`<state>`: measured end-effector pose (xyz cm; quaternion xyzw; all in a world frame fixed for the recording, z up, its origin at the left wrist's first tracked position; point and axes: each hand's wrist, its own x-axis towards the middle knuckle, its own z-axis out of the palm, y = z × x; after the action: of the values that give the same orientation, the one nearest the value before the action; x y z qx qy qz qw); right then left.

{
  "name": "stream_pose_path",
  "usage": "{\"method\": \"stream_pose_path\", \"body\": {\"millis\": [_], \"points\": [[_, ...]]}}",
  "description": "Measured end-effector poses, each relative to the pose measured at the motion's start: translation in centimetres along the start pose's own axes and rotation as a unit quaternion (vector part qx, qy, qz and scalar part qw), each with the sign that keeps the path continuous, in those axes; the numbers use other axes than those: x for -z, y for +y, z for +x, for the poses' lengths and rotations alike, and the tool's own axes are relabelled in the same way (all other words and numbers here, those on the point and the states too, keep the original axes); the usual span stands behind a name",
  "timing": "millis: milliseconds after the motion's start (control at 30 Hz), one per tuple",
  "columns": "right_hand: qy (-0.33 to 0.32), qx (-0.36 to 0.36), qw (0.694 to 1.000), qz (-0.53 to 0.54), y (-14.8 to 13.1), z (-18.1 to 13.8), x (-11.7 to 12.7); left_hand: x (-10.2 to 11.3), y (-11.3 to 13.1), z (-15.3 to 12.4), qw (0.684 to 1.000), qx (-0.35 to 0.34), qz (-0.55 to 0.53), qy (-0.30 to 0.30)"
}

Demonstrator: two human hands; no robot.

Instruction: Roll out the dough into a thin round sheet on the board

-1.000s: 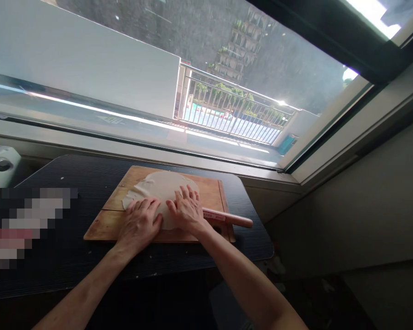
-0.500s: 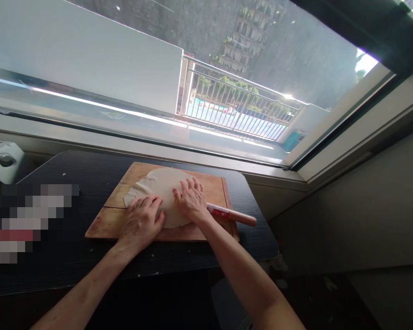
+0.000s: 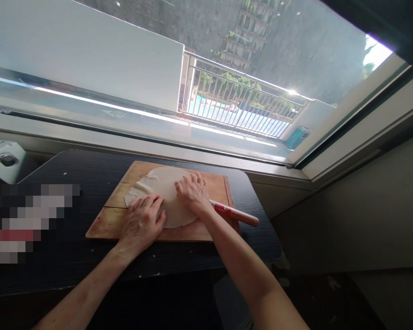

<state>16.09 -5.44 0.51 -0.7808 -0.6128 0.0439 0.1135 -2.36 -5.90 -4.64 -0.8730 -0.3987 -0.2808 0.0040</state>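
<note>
A thin, pale sheet of dough (image 3: 172, 206) lies on a wooden cutting board (image 3: 106, 224), its left edge wrinkled and folded. My left hand (image 3: 142, 215) rests flat on the lower left of the dough, fingers stretched out. At the right edge of the dough, my right hand (image 3: 193, 195) is bent down with curled fingers, seemingly gripping the dough; its fingertips' hold is partly hidden. A rolling pin (image 3: 241, 216) with a red label sticks out to the right from beneath the right hand and wrist. Its other end is out of sight.
The board lies on a black table (image 3: 69, 169) with rounded corners and a few white specks. A white appliance with a knob (image 3: 7, 159) stands at the left. Behind the table runs a window sill (image 3: 179, 146). A blurred patch (image 3: 27, 220) covers the table's left side.
My right hand has curled its fingers more and shifted slightly right. The rolling pin has turned a little and moved slightly right. My left hand has stayed on the dough.
</note>
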Motion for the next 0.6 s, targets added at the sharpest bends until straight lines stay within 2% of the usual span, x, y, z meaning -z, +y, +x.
{"method": "stream_pose_path", "body": {"millis": [100,167,233,333,400,533,600], "points": [[-0.051,-0.071,0.996,-0.006,1.6,3.0,1.8,0.1,0.1,0.1,1.0,0.006,-0.009,-0.001],[-0.068,-0.086,0.994,-0.016,1.8,3.5,2.3,0.2,0.1,0.1,1.0,0.008,-0.018,0.0],[-0.054,-0.054,0.997,-0.024,1.1,2.4,1.8,0.2,0.2,0.1,1.0,0.011,-0.025,0.001],[-0.004,0.036,0.999,-0.027,-0.3,-0.2,0.1,0.3,0.2,0.2,0.999,0.013,-0.03,-0.003],[0.009,0.046,0.999,-0.024,-0.5,-0.3,-0.2,0.3,0.3,0.2,0.999,0.014,-0.031,-0.006],[-0.038,-0.068,0.997,-0.003,1.0,3.1,1.2,0.3,0.3,0.2,1.0,0.012,-0.025,-0.003],[-0.05,-0.103,0.993,0.005,1.3,3.8,1.6,0.2,0.2,0.1,1.0,0.009,-0.025,0.0]]}}
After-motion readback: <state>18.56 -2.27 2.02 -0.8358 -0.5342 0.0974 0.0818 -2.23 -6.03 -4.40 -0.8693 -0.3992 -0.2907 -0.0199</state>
